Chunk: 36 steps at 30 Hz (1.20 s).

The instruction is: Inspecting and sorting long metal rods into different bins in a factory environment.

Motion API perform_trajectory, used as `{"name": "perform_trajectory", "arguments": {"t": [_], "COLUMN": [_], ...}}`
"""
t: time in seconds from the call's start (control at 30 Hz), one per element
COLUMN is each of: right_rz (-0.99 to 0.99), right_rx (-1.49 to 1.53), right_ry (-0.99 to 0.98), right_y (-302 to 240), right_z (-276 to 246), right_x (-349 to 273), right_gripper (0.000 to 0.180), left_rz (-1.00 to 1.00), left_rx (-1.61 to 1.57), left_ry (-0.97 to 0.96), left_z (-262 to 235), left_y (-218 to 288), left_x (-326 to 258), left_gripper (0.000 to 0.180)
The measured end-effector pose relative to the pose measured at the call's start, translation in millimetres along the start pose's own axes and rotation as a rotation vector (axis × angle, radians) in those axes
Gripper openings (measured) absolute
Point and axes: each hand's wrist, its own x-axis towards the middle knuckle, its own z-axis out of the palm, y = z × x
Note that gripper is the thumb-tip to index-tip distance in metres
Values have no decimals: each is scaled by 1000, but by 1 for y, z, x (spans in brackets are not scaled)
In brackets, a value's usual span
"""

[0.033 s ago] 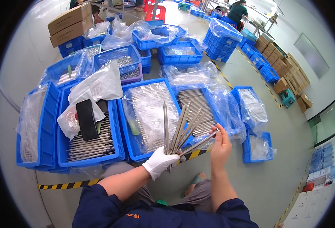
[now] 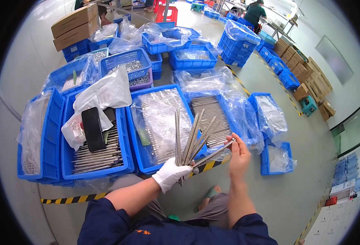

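My left hand, in a white glove, is closed round a fanned bundle of thin metal rods that point up and away from me. One metal rod leans out to the right of the bundle, its lower end at the glove. My bare right hand pinches the far tip of that rod between thumb and fingers. Beyond the bundle stand a blue crate of rods under clear plastic and, to its right, a plastic-lined crate with uncovered rods in rows.
A black phone and a white plastic bag lie on a crate of rods at left. Behind are a blue basket of small metal parts and stacked blue crates. Black-and-yellow tape marks the floor. Another person is far off.
My right hand has shifted very slightly to the right, still at the rod's tip. The left hand and its bundle have hardly moved.
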Motion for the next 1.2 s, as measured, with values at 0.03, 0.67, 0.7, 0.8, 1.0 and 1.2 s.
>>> {"name": "perform_trajectory", "arguments": {"t": [0.03, 0.67, 0.7, 0.8, 1.0, 1.2], "right_rz": [141, 467, 445, 395, 488, 493], "right_rx": [230, 336, 342, 355, 298, 371], "right_ry": [-140, -573, -561, -524, -505, -407], "right_y": [0, 23, 24, 21, 24, 17], "right_z": [-9, 36, 37, 32, 44, 17], "right_x": [6, -38, -39, -32, -38, -12], "right_gripper": [26, 23, 22, 21, 17, 14], "left_rz": [-11, 26, 24, 26, 102, 56], "left_rx": [7, 28, 30, -10, 35, 36], "left_ry": [-23, 5, 6, -25, 56, 5], "left_z": [-3, -10, -9, -9, -11, -10], "left_y": [3, 1, 1, 2, -4, 15], "left_x": [0, 5, 4, 2, 5, 4], "left_gripper": [21, 23, 23, 22, 25, 28]}}
